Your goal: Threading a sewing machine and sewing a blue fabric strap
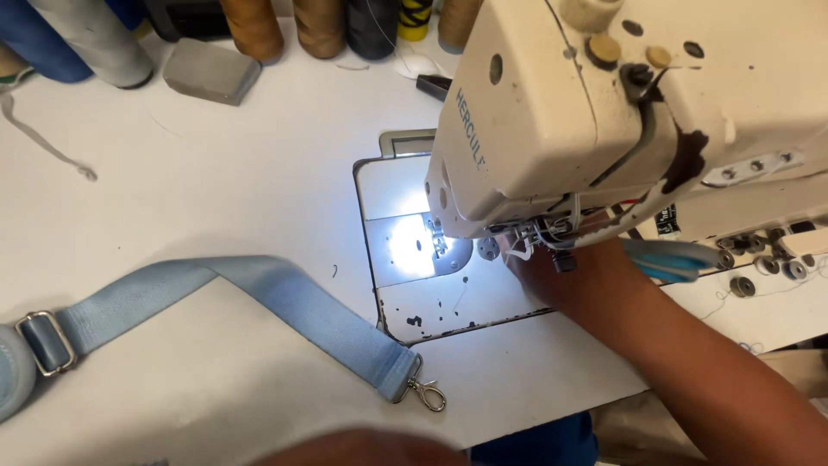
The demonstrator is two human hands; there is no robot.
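One cream sewing machine [604,112] stands on the tabletop [259,173]. One light blue webbing strap [285,302] lies near the front edge, carrying one metal slide buckle [39,343] and one swivel snap hook [427,395]. One grey block [211,71] lies toward the back edge.

Right hand [536,267] reaches forward, fingers hidden.

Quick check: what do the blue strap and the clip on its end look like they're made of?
Blue strap: looks like woven fabric webbing, matte, with fine ribbed weave and a folded end. Clip: seems to be polished silver-coloured metal, judging by bright glints; plated plastic can't be ruled out.
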